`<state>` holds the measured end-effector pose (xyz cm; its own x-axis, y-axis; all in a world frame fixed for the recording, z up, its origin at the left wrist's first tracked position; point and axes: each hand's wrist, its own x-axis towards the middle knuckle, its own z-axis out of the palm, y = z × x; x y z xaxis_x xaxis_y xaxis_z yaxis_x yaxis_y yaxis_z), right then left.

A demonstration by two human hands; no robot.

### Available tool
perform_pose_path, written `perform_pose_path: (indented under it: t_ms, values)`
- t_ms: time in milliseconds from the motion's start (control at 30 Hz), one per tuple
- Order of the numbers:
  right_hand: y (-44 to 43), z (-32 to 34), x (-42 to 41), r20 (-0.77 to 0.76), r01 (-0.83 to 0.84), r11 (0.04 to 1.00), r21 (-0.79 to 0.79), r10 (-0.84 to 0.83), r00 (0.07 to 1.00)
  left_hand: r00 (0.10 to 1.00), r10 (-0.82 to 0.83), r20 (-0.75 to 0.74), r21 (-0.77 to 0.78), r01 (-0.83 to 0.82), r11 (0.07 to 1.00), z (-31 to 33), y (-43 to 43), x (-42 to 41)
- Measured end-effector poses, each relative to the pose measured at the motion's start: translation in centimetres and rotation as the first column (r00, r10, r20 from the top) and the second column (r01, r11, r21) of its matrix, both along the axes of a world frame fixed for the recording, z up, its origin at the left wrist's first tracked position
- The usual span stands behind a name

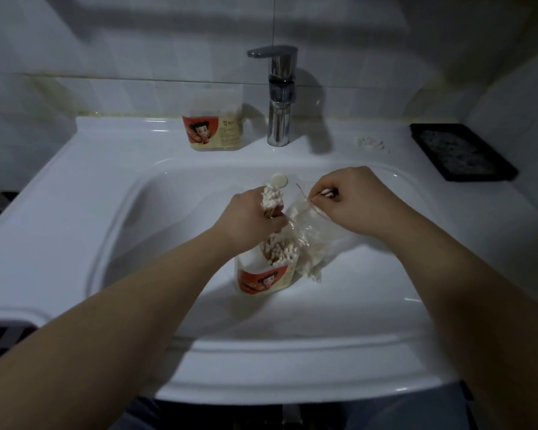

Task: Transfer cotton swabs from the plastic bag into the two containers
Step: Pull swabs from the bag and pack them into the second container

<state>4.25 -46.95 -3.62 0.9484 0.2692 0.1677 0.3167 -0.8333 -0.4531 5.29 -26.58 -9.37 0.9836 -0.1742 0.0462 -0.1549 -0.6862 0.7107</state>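
Observation:
A clear container (266,280) with a red cartoon label stands in the sink basin, packed with upright cotton swabs (280,250). My left hand (252,217) hovers above it and grips a bundle of swabs (272,197), white tips up. Beside the container leans the clear plastic bag (308,234) with more swabs in its bottom. My right hand (354,200) is at the bag's mouth and pinches a few swabs (325,193). A second labelled container (213,125) stands closed on the sink ledge, left of the tap.
A chrome tap (278,97) rises at the back of the white sink (112,218). A black soap tray (461,152) lies at the right ledge, with loose white bits (370,144) near it. A round drain stopper (280,181) shows behind the bundle.

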Motion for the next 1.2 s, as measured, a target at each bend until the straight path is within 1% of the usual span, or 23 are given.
perform_pose_path:
  t_ms: [67,167,300,400,467,500,567,600,633,667,733,800,833,867,900,967,1033,1200]
  values:
    - [-0.4,0.3,0.2,0.032,0.048,0.999,-0.002,-0.048,0.998,1.0,0.016,-0.019,0.022,-0.016,1.0,-0.1,0.1,0.0]
    - [-1.0,0.6,0.3,0.058,0.106,0.993,0.051,-0.109,0.992,0.999,0.021,-0.032,0.083,-0.018,0.996,0.0,0.2,-0.1]
    - [-1.4,0.9,0.4,0.103,0.159,0.966,0.203,-0.183,0.978,0.998,0.024,-0.056,0.107,-0.018,0.994,0.2,0.2,0.0]
    - [-1.3,1.1,0.4,0.135,0.151,0.923,0.355,-0.211,0.968,0.998,0.023,-0.066,0.103,-0.016,0.995,0.1,0.2,0.0]
    - [-1.3,1.1,0.5,0.126,0.147,0.882,0.448,-0.224,0.966,0.996,0.042,-0.084,0.052,-0.037,0.998,0.1,0.2,0.1]
    - [-1.2,1.1,0.5,0.096,0.146,0.852,0.503,-0.223,0.97,0.993,0.063,-0.097,0.011,-0.062,0.998,0.0,0.2,0.2]
    - [-0.9,1.1,0.3,0.014,0.139,0.779,0.612,-0.186,0.982,0.984,0.131,-0.122,-0.136,-0.147,0.98,0.1,0.4,0.4]
    - [-0.7,1.1,0.3,-0.018,0.133,0.749,0.649,-0.16,0.987,0.977,0.162,-0.137,-0.243,-0.192,0.951,0.3,0.4,0.4]
    - [-0.5,1.1,0.2,-0.04,0.127,0.728,0.673,-0.136,0.99,0.973,0.174,-0.154,-0.37,-0.22,0.902,0.6,0.4,0.4]
    - [-0.3,1.0,0.2,-0.057,0.123,0.715,0.689,-0.116,0.992,0.971,0.163,-0.174,-0.502,-0.23,0.834,1.0,0.4,0.2]
    - [-0.1,0.8,0.2,-0.08,0.118,0.698,0.706,-0.087,0.993,0.973,0.064,-0.221,-0.73,-0.209,0.65,2.1,0.3,-0.1]
    - [0.1,0.6,0.2,-0.1,0.116,0.678,0.726,-0.063,0.993,0.967,-0.104,-0.232,-0.872,-0.16,0.463,2.9,0.2,-0.5]
    - [0.2,0.6,0.2,-0.113,0.117,0.667,0.736,-0.051,0.992,0.958,-0.178,-0.225,-0.904,-0.137,0.406,3.1,0.2,-0.7]
    - [0.4,0.5,0.1,-0.125,0.119,0.66,0.742,-0.038,0.991,0.949,-0.228,-0.22,-0.913,-0.118,0.391,3.1,0.2,-0.9]
    - [0.5,0.5,0.1,-0.137,0.12,0.657,0.744,-0.026,0.99,0.943,-0.255,-0.214,-0.906,-0.094,0.412,3.1,0.2,-1.0]
    - [0.9,0.3,0.0,-0.151,0.117,0.666,0.736,-0.006,0.988,0.933,-0.304,-0.194,-0.874,-0.024,0.485,2.9,0.0,-1.2]
    - [1.2,0.2,-0.2,-0.168,0.119,0.679,0.725,0.007,0.986,0.928,-0.322,-0.185,-0.846,0.016,0.533,2.9,-0.2,-1.5]
    - [1.6,0.0,-0.3,-0.222,0.158,0.687,0.709,0.005,0.975,0.934,-0.258,-0.249,-0.774,-0.032,0.633,2.9,-0.2,-1.5]
